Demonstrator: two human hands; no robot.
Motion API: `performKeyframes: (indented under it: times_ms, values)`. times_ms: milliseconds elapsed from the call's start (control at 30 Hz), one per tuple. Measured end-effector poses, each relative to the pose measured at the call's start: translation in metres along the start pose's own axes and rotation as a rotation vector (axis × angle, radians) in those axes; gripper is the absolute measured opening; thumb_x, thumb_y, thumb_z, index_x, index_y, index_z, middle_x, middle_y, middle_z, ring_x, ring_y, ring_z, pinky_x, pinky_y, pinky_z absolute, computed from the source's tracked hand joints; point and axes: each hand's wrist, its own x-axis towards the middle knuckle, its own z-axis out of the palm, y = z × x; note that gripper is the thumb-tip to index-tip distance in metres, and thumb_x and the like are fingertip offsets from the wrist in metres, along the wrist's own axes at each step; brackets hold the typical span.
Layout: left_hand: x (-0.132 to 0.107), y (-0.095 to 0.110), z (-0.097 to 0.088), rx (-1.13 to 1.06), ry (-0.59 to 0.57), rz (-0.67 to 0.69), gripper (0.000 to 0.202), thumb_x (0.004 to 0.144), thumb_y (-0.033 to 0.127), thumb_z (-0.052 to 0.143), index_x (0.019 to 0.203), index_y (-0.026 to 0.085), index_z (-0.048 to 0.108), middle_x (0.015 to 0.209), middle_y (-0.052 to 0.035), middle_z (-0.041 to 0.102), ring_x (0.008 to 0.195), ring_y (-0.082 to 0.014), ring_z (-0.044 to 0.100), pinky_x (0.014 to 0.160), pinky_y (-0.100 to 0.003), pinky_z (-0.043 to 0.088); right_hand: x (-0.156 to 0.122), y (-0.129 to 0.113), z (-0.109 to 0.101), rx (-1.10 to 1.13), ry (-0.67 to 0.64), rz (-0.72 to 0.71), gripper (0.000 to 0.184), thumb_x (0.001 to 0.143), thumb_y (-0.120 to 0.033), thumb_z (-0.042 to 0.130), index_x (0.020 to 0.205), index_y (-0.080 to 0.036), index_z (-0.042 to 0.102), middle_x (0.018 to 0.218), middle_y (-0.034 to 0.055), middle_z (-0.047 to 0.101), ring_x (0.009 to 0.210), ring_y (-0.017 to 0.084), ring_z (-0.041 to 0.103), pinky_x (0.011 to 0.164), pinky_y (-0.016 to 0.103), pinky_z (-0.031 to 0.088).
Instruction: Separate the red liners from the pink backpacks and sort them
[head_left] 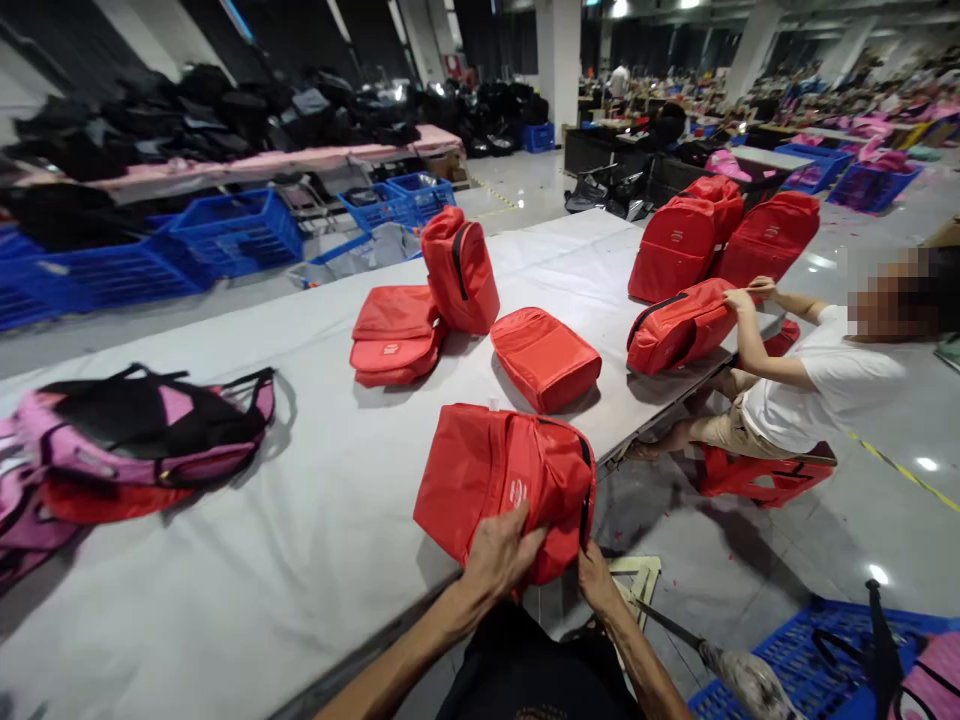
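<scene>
A red backpack point(495, 480) lies at the near edge of the long grey table point(262, 560), its open zipper facing right. My left hand point(499, 550) grips its lower front fabric, fingers curled into the cloth. My right hand point(596, 578) pinches the bag's lower right corner by the zipper, partly hidden under the bag. Further along the table lie more red backpacks point(545, 357), one standing upright point(460, 268).
A pink and black bag point(142, 435) lies at the table's left. A seated person in a white shirt point(817, 385) handles a red bag point(679, 325) at the right edge. Blue crates point(817, 655) stand on the floor at lower right and behind the table.
</scene>
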Motion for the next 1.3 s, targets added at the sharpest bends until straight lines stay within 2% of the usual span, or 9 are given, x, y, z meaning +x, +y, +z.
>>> performKeyframes:
  times_ms: [133, 267, 333, 433, 633, 767, 933, 1133, 1300]
  values:
    - [-0.011, 0.024, -0.061, -0.073, 0.216, -0.101, 0.035, 0.093, 0.058, 0.067, 0.082, 0.025, 0.066, 0.073, -0.0012, 0.065, 0.072, -0.0232, 0.060, 0.071, -0.034, 0.040, -0.025, -0.065, 0.017, -0.112, -0.041, -0.048, 0.082, 0.099, -0.095, 0.044, 0.106, -0.022, 0.079, 0.108, 0.0101, 0.081, 0.110, 0.036, 0.072, 0.102, 0.046, 0.058]
    - [-0.015, 0.018, -0.099, -0.188, 0.274, -0.166, 0.049, 0.094, 0.071, 0.063, 0.088, 0.023, 0.070, 0.080, -0.0008, 0.068, 0.077, -0.0236, 0.061, 0.073, -0.035, 0.045, -0.017, -0.117, 0.041, -0.248, 0.021, -0.240, 0.068, 0.107, -0.085, 0.041, 0.111, -0.025, 0.074, 0.117, 0.0098, 0.079, 0.111, 0.031, 0.069, 0.106, 0.042, 0.053]
    - [-0.020, 0.008, -0.099, -0.355, 0.293, -0.120, 0.058, 0.094, 0.075, 0.066, 0.110, 0.020, 0.074, 0.104, -0.0065, 0.078, 0.095, -0.0276, 0.070, 0.086, -0.038, 0.054, -0.008, -0.127, 0.053, -0.315, 0.056, -0.311, 0.063, 0.108, -0.082, 0.041, 0.105, -0.026, 0.071, 0.113, 0.0098, 0.076, 0.106, 0.029, 0.068, 0.105, 0.042, 0.053]
    - [-0.026, -0.012, -0.088, -0.556, 0.383, -0.082, 0.076, 0.088, 0.069, 0.080, 0.140, 0.017, 0.066, 0.139, -0.0158, 0.076, 0.124, -0.0334, 0.072, 0.108, -0.044, 0.056, -0.001, -0.127, 0.071, -0.339, 0.067, -0.362, 0.060, 0.108, -0.079, 0.042, 0.103, -0.026, 0.069, 0.114, 0.0100, 0.074, 0.105, 0.028, 0.067, 0.106, 0.043, 0.053]
    - [-0.025, -0.049, -0.080, -0.610, 0.435, -0.054, 0.064, 0.093, 0.058, 0.075, 0.141, 0.018, 0.065, 0.139, -0.0155, 0.076, 0.124, -0.0324, 0.073, 0.114, -0.049, 0.056, -0.001, -0.128, 0.097, -0.325, 0.124, -0.317, 0.061, 0.109, -0.077, 0.040, 0.104, -0.025, 0.070, 0.113, 0.0088, 0.074, 0.108, 0.027, 0.068, 0.105, 0.039, 0.052]
    - [-0.020, -0.055, -0.085, -0.577, 0.393, -0.014, 0.061, 0.094, 0.052, 0.073, 0.145, 0.020, 0.064, 0.144, -0.0139, 0.074, 0.133, -0.0336, 0.070, 0.120, -0.051, 0.052, 0.011, -0.146, 0.101, -0.404, 0.181, -0.326, 0.050, 0.110, -0.068, 0.048, 0.117, -0.025, 0.073, 0.120, 0.0076, 0.077, 0.111, 0.027, 0.069, 0.103, 0.037, 0.051]
    - [-0.021, -0.055, -0.084, -0.556, 0.347, 0.004, 0.058, 0.097, 0.053, 0.071, 0.145, 0.022, 0.064, 0.142, -0.0132, 0.075, 0.133, -0.0343, 0.070, 0.121, -0.051, 0.052, 0.030, -0.163, 0.101, -0.611, 0.338, -0.293, 0.041, 0.110, -0.066, 0.051, 0.101, -0.029, 0.065, 0.095, 0.0027, 0.072, 0.091, 0.025, 0.064, 0.085, 0.033, 0.045]
    - [-0.017, -0.066, -0.094, -0.589, 0.327, -0.009, 0.068, 0.091, 0.057, 0.074, 0.149, 0.021, 0.066, 0.145, -0.0132, 0.074, 0.133, -0.0353, 0.070, 0.120, -0.051, 0.052, 0.036, -0.149, 0.097, -0.536, 0.327, -0.283, 0.055, 0.113, -0.070, 0.040, 0.084, -0.028, 0.058, 0.082, -0.0010, 0.066, 0.078, 0.021, 0.056, 0.075, 0.030, 0.039]
    - [-0.004, -0.104, -0.134, -0.580, 0.389, -0.125, 0.086, 0.074, 0.050, 0.080, 0.152, 0.017, 0.068, 0.111, -0.0056, 0.077, 0.097, -0.0284, 0.073, 0.089, -0.040, 0.061, 0.029, -0.068, 0.033, -0.624, 0.552, -0.154, 0.060, 0.103, -0.079, 0.036, 0.087, -0.027, 0.060, 0.084, 0.0034, 0.067, 0.082, 0.023, 0.056, 0.078, 0.031, 0.041]
